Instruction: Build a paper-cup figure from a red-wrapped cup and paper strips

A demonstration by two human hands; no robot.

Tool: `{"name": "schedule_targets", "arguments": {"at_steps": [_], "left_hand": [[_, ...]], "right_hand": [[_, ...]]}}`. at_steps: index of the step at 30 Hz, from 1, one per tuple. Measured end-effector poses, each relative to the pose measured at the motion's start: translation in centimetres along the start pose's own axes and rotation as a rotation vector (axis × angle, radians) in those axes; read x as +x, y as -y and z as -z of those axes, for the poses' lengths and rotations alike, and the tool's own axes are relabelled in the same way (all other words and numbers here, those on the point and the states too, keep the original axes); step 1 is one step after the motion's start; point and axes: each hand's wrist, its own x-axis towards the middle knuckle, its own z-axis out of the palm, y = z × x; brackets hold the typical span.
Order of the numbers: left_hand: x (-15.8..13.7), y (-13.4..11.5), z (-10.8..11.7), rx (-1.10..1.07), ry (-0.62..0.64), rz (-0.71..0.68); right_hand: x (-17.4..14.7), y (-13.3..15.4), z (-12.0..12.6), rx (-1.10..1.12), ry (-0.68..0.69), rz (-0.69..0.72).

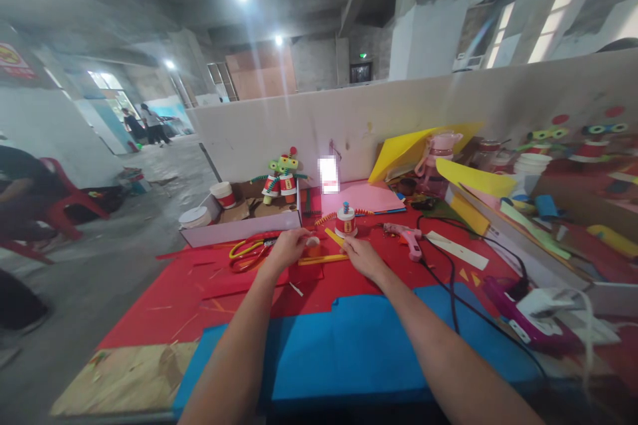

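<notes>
My left hand (290,249) is closed at the side of a small orange, roll-like piece with a pale round top (313,247). Between the fingers of my right hand (363,257) is a yellow paper strip (333,236), which slants up to the left. Another orange-yellow strip (323,259) lies flat on the red sheet just below both hands. Behind them stands a red-and-white paper cup figure (345,220) with coiled orange arms and a small blue piece on top. Yellow-handled scissors (244,250) rest left of my left hand.
A pink glue gun (411,239) with a black cord lies to the right, near a purple power strip (528,319). Blue sheets (349,352) cover the near edge. Finished cup figures (286,179) stand in a white box (244,229) at back left. A partition (279,123) closes the far side.
</notes>
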Motion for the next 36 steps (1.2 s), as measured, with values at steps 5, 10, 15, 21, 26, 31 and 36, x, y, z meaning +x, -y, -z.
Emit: {"name": "schedule_targets", "arguments": {"at_steps": [5,10,15,21,26,31,36], "left_hand": [[1.9,-0.4,0.5,0.221,-0.026,0.128],[4.6,-0.9,-0.1,0.514,0.041,0.271],[5.4,-1.0,-1.3,0.523,0.040,0.287],[3.8,0.0,1.3,0.479,-0.162,0.243],[2.5,2.0,4.7,0.095,-0.566,0.047],[1.7,2.3,7.3,-0.432,-0.752,0.093],[1.3,2.1,7.1,-0.741,-0.593,0.117]], "right_hand": [[-0.1,0.3,0.9,-0.178,-0.094,-0.044],[0.0,0.4,1.0,-0.210,-0.143,-0.022],[0.1,0.2,0.6,-0.181,-0.117,0.007],[0.2,0.3,0.7,-0.154,-0.112,0.006],[0.2,0.6,0.7,-0.131,-0.108,-0.001],[0.2,0.6,0.6,-0.093,-0.108,0.012],[0.1,0.6,0.6,-0.074,-0.136,0.018]]}}
